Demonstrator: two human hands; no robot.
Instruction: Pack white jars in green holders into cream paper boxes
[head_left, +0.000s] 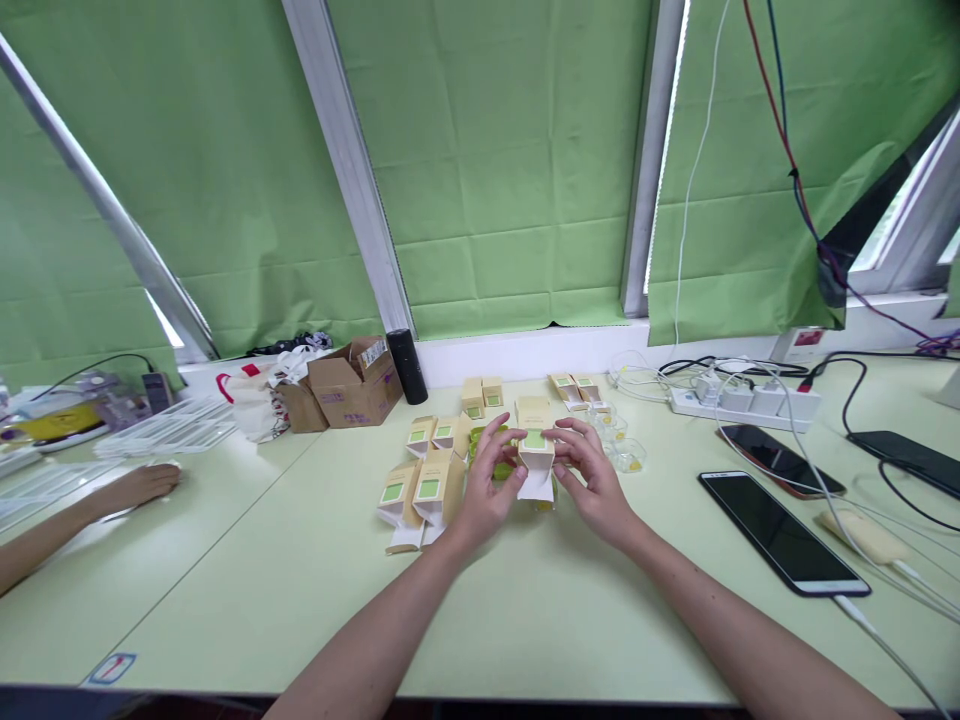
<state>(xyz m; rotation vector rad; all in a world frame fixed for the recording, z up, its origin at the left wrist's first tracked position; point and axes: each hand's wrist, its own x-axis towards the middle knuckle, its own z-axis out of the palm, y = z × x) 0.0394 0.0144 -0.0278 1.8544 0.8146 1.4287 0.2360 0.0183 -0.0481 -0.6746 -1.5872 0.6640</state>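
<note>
Both my hands meet over the middle of the pale green table (525,620). My left hand (487,490) and my right hand (592,475) both grip a small beige carton with a green square label (535,450), its bottom flap hanging open. Green round items (501,470) lie partly hidden behind my left fingers. Several matching small cartons (420,490) lie just left of my hands, and more of these cartons (482,393) stand behind.
Two phones (784,530) and a power strip (742,400) with cables lie at the right. Brown cardboard boxes (352,380) and a black cylinder (406,365) stand at the back. Clear plastic trays (169,430) sit at the left, where another person's hand (139,487) rests.
</note>
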